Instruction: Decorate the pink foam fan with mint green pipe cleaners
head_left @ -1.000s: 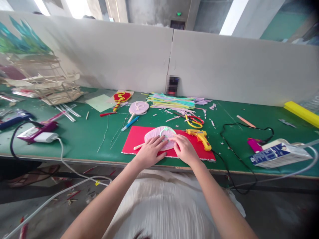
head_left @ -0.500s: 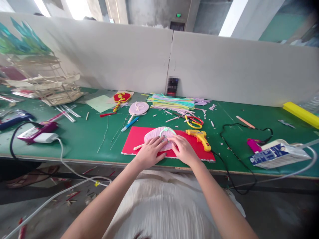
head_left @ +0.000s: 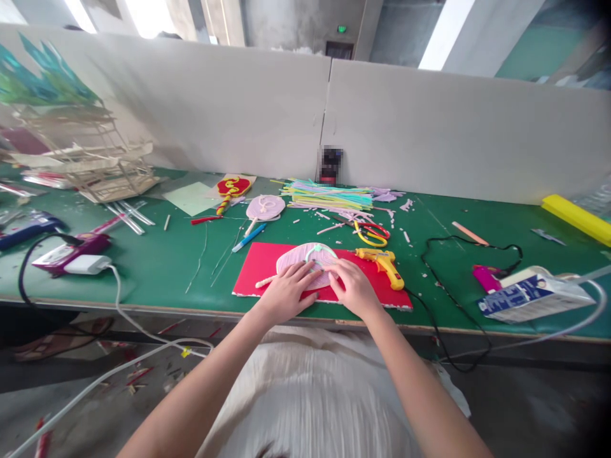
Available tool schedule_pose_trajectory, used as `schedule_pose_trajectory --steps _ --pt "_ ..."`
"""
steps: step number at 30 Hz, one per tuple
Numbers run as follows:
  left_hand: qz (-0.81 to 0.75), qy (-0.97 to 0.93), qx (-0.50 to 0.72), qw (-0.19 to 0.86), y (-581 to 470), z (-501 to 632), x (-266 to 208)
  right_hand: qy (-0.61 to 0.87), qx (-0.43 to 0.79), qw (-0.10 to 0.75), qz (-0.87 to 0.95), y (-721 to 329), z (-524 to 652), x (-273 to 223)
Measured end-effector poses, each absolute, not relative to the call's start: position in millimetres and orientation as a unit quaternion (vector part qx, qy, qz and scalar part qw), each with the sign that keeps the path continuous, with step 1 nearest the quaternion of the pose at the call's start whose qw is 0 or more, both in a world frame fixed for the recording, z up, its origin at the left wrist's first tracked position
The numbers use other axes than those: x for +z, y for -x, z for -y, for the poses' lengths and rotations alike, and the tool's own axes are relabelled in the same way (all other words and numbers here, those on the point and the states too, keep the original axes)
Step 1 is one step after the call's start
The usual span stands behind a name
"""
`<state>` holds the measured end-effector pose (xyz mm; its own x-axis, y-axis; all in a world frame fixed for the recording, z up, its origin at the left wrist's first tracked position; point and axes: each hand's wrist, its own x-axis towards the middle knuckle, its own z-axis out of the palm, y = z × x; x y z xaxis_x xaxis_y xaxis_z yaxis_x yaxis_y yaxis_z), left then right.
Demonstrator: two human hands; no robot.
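A pale-pink fan-shaped craft piece with a handle pointing left lies on a red board. A mint-green strip curves over its surface. My left hand rests flat on the piece's lower part, fingers spread. From the right, my right hand touches the piece and the strip's lower end with bent fingertips, thumb apart; what lies under the fingertips is hidden. A yellow glue gun lies on the board's right side, close to my right hand.
Behind the board lie scissors, a blue pen, a second pink fan piece, a red-and-yellow one and a pile of coloured strips. A power strip sits left; a carton and black cable lie right.
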<state>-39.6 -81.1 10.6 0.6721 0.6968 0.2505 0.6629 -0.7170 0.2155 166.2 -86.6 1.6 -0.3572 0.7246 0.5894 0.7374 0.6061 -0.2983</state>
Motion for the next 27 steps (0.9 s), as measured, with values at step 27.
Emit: schedule_pose_trajectory --steps 27 --pt "-0.377 -0.897 0.217 0.077 37.7 82.7 9.8 0.437 0.003 0.329 0.837 -163.3 85.9 4.9"
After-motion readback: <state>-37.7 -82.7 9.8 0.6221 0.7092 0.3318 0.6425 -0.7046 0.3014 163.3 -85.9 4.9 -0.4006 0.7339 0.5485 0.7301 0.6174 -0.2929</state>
